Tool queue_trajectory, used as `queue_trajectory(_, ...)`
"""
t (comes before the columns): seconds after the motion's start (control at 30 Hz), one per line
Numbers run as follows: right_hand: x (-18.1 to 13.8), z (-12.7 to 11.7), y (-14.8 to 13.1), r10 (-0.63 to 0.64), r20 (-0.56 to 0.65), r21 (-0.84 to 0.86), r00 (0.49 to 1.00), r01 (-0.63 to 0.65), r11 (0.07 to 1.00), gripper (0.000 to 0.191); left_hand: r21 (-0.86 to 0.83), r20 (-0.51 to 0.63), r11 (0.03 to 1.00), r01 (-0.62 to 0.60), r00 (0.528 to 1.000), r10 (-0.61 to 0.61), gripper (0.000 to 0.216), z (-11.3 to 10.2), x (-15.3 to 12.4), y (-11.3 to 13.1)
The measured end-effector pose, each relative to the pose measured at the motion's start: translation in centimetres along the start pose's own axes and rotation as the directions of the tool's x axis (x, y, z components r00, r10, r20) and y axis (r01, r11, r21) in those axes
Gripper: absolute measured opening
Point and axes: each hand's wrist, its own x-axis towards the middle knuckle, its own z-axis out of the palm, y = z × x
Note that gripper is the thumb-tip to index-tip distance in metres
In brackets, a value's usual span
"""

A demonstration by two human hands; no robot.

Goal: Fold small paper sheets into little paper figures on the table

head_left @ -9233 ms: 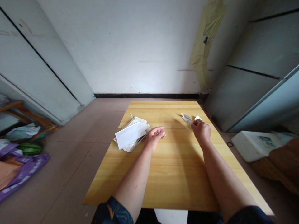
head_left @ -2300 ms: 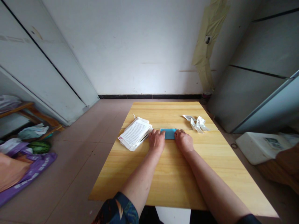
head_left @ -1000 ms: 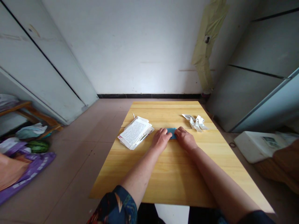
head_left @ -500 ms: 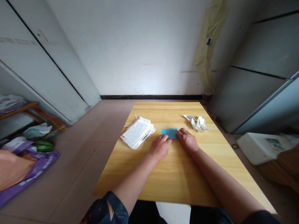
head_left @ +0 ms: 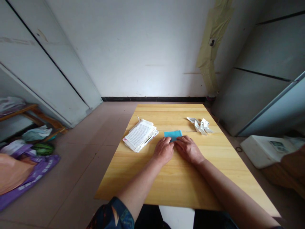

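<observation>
A small blue rectangle of what looks like folded paper [head_left: 172,134] lies flat near the middle of the wooden table [head_left: 181,187]. My left hand [head_left: 164,149] rests at its lower left edge, fingers bent and pressing on the near side. Close beside it, my right hand [head_left: 188,148] has its fingers together on the lower right part of the blue paper. The fingertips of both hands nearly meet and cover the paper's near edge.
Left on the table is a stack of printed pages [head_left: 140,135]. A crumpled white paper [head_left: 202,126] lies at the right. Beyond the table stands a white wall [head_left: 152,54]. A white box [head_left: 262,151] sits to the right, a watermelon [head_left: 43,149] at far left.
My right hand has slid left and nearer along the blue paper, from its right edge to beside my left hand. The left hand has barely moved.
</observation>
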Motion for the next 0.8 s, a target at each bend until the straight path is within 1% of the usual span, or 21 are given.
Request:
queue_trajectory(0.13,-0.1,0.3,-0.4,0.028,0.007,-0.022,1.000,-0.028,0.999,0.030,0.021,-0.015,1.000,-0.011,1.000,0.011,0.023,0.1,0.0,0.1)
queue_trajectory(0.3,-0.1,0.5,-0.3,0.029,0.034,-0.075,0.999,-0.026,0.997,0.030,0.038,0.004,0.999,0.015,1.000,-0.015,0.025,0.1,0.1,0.3)
queue_trajectory(0.5,-0.1,0.5,-0.4,0.021,0.010,-0.088,1.000,-0.020,0.996,0.030,0.010,-0.020,1.000,0.028,0.999,-0.028,0.028,0.4,0.0,0.3)
queue_trajectory(0.63,-0.1,0.8,-0.1,-0.006,-0.029,-0.091,1.000,0.003,0.996,0.029,0.002,-0.043,1.000,0.022,0.999,-0.022,0.031,0.6,0.0,0.3)
queue_trajectory(0.8,-0.1,1.4,0.2,-0.043,-0.124,-0.093,0.991,0.032,0.995,0.022,0.041,-0.071,0.999,0.031,0.997,-0.028,0.028,1.1,-0.1,0.2)
